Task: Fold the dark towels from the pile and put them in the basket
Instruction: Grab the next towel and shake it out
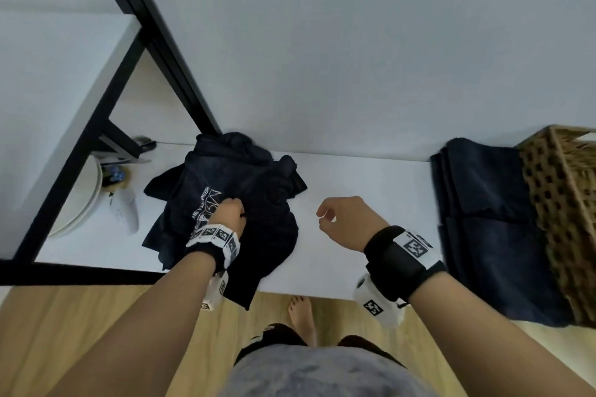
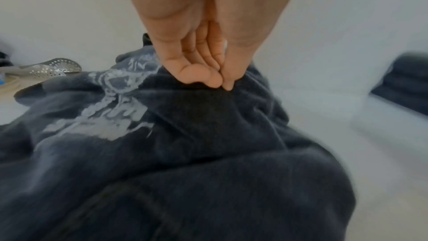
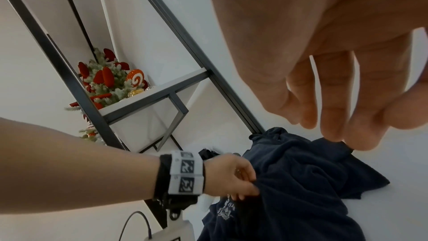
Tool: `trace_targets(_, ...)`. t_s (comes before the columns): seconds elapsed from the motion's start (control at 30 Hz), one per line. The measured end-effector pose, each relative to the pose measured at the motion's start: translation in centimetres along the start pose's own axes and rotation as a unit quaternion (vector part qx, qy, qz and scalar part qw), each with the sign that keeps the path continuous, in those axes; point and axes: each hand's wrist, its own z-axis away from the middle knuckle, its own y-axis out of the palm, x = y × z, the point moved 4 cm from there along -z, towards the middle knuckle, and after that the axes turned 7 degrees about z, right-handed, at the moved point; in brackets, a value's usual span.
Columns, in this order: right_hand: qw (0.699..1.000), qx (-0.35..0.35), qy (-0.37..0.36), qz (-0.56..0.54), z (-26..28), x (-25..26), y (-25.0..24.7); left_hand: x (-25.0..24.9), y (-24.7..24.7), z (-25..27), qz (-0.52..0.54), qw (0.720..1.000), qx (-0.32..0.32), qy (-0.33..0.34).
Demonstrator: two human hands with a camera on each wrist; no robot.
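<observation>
A crumpled pile of dark cloth (image 1: 232,203) lies on the white shelf (image 1: 371,184); one piece bears a white print (image 2: 109,109). My left hand (image 1: 230,213) pinches a dark towel (image 2: 220,122) on top of the pile, thumb against fingertips (image 2: 215,81). The same pinch shows in the right wrist view, left hand (image 3: 234,177) on the towel (image 3: 301,180). My right hand (image 1: 325,216) hovers over bare shelf to the right of the pile, fingers (image 3: 331,113) loosely curled and holding nothing. Folded dark towels (image 1: 483,219) lie beside a wicker basket (image 1: 561,203) at the far right.
White plates (image 1: 80,203), a white game controller (image 1: 124,209) and a perforated metal utensil (image 2: 50,68) sit left of the pile. A black shelf frame (image 1: 167,51) rises behind it. A red and green decoration (image 3: 109,80) stands on an upper shelf. Wooden floor (image 1: 96,316) lies below.
</observation>
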Motion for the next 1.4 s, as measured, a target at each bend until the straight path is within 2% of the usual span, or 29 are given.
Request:
trace_targets(0.13, 0.999, -0.020, -0.007, -0.023, 0.8, 0.1, -0.3, -1.9, -4.6, 1.8, 0.123, 0.982, -0.144, 0.021)
trace_targets(0.27, 0.994, -0.075, -0.041, -0.069, 1.9, 1.3, -1.9, -6.3, -11.2, 5.2, 0.201, 0.950, -0.221, 0.090)
trace_targets(0.37, 0.980, -0.146, -0.058, -0.125, 2.9, 2.3, -4.7, -11.6, -16.5, 8.2, 0.249, 0.921, -0.247, 0.167)
trace_targets(0.47, 0.950, -0.221, -0.044, -0.214, 4.3, 2.4, -8.6, -16.5, -21.0, 11.5, 0.330, 0.881, -0.250, 0.227)
trace_targets(0.6, 0.905, -0.251, -0.066, -0.337, 7.2, 1.7, -14.2, -22.1, -24.4, 14.7, 0.392, 0.843, -0.241, 0.280)
trace_targets(0.7, 0.892, -0.272, -0.117, -0.341, 10.4, 1.6, -17.7, -24.9, -24.6, 15.4, 0.394, 0.842, -0.240, 0.282)
trace_targets(0.77, 0.884, -0.329, -0.123, -0.309, 12.7, 1.2, -19.9, -25.8, -24.1, 15.2, 0.357, 0.860, -0.257, 0.258)
trace_targets(0.87, 0.849, -0.420, -0.118, -0.298, 15.9, -0.2, -22.8, -26.1, -22.6, 15.2, 0.275, 0.891, -0.281, 0.228)
trace_targets(0.93, 0.843, -0.436, -0.118, -0.294, 17.5, -1.1, -23.6, -26.3, -20.8, 15.5, 0.211, 0.918, -0.250, 0.225)
trace_targets(1.03, 0.858, -0.412, -0.125, -0.278, 18.7, -1.4, -23.0, -26.4, -17.2, 15.9, 0.193, 0.950, -0.118, 0.215)
trace_targets(1.07, 0.861, -0.400, -0.128, -0.285, 18.8, -1.5, -22.5, -26.5, -16.1, 16.1, 0.232, 0.946, -0.066, 0.217)
trace_targets(1.13, 0.864, -0.372, -0.139, -0.311, 19.2, -1.6, -21.1, -27.2, -14.6, 16.8, 0.338, 0.914, 0.015, 0.225)
trace_targets(1.23, 0.872, -0.347, -0.148, -0.311, 19.9, -1.6, -19.0, -28.8, -13.5, 17.4, 0.405, 0.875, 0.036, 0.261)
trace_targets(1.33, 0.880, -0.325, -0.156, -0.309, 20.7, -1.9, -17.8, -30.6, -12.6, 17.1, 0.402, 0.875, 0.055, 0.265)
trace_targets(1.4, 0.877, -0.303, -0.172, -0.330, 21.5, -2.5, -17.3, -30.4, -11.2, 16.1, 0.414, 0.879, 0.071, 0.225)
